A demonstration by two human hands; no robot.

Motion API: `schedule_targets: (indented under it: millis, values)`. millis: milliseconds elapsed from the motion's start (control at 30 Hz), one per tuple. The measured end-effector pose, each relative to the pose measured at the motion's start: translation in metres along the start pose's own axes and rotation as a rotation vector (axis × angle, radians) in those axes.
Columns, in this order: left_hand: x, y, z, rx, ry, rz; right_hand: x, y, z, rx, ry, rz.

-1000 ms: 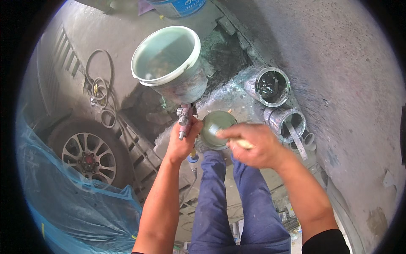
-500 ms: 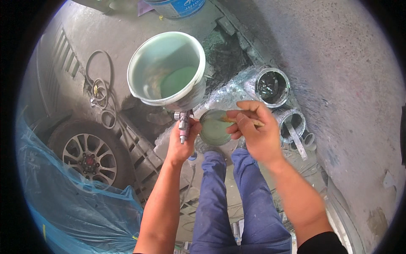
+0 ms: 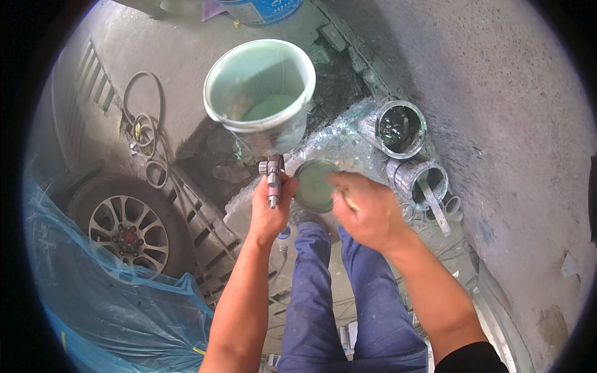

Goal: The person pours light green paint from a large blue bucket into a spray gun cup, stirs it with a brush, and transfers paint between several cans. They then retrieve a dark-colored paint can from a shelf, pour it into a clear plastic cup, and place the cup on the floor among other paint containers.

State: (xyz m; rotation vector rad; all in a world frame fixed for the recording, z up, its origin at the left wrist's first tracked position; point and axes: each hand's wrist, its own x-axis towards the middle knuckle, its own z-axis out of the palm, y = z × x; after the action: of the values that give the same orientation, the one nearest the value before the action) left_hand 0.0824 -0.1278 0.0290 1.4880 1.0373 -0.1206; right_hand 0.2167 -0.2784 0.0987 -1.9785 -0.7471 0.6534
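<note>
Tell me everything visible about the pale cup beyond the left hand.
The pale cup, plastic by its look, is round and lidless, with a thick rim. Green liquid lies at its bottom; the outer wall is smeared. Its mouth slants toward the camera; it looks joined to the reddish spray gun in the left hand.

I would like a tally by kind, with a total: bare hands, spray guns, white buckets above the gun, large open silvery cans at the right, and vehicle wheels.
Bare hands (left hand, right hand): 2
Spray gun: 1
White bucket above it: 1
Large open silvery cans: 2
Vehicle wheel: 1
Total: 7
</note>
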Motion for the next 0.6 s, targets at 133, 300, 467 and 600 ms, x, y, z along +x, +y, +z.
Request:
schedule_targets:
  millis: [133,300,467,600]
  values:
    - [0.002,-0.001,-0.008,-0.007,-0.005,-0.035,-0.001,0.001,0.009,0.136,-0.098,-0.235]
    - [0.000,-0.012,-0.010,-0.038,0.035,-0.010,0.007,0.012,-0.003,-0.073,-0.086,-0.208]
    - [-0.001,-0.017,-0.005,-0.036,0.121,0.032,-0.019,-0.001,0.014,-0.184,0.065,0.058]
    - [0.000,-0.023,-0.005,-0.063,0.147,0.055,-0.030,-0.017,0.021,0.272,0.128,0.466]
